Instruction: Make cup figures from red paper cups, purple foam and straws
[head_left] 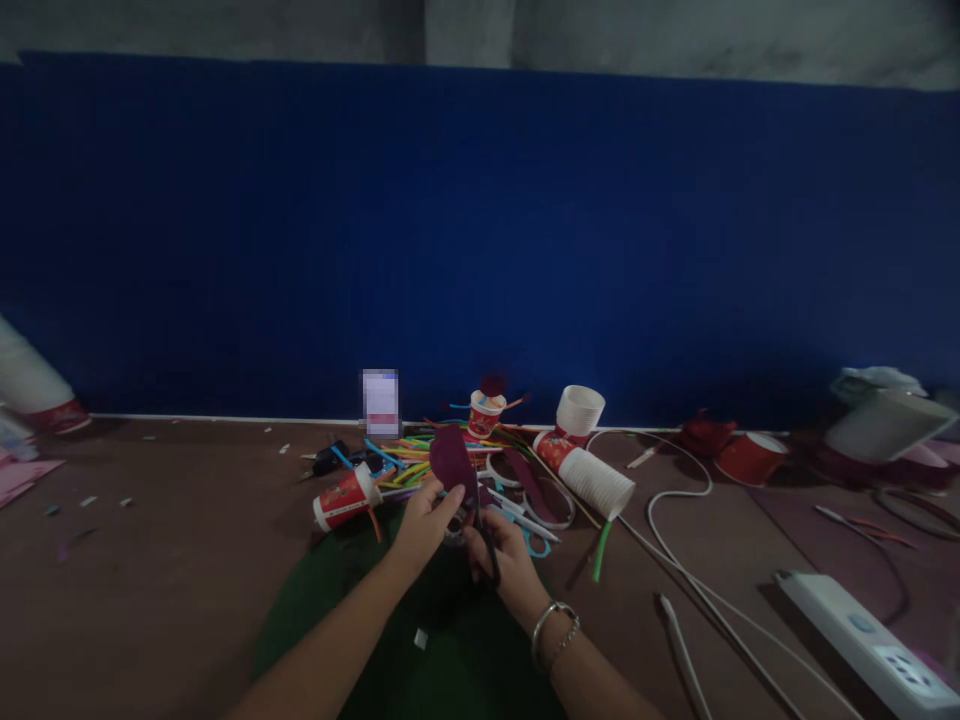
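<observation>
L grip (431, 515) pinched on maroon pc (451, 458); R grip (502, 550) clamped on scissors (492, 562), pointing fwd along pc's R edge

That sheet (451, 460) is plain plum, scissors handle (492, 562) black. I'm seeing 4 pipe cleaner (405, 476) colours at least: yellow, green, blue, orange. Paper cup stack (598, 484) is white, one end red with pale print. Partition (480, 230) deep blue.
</observation>
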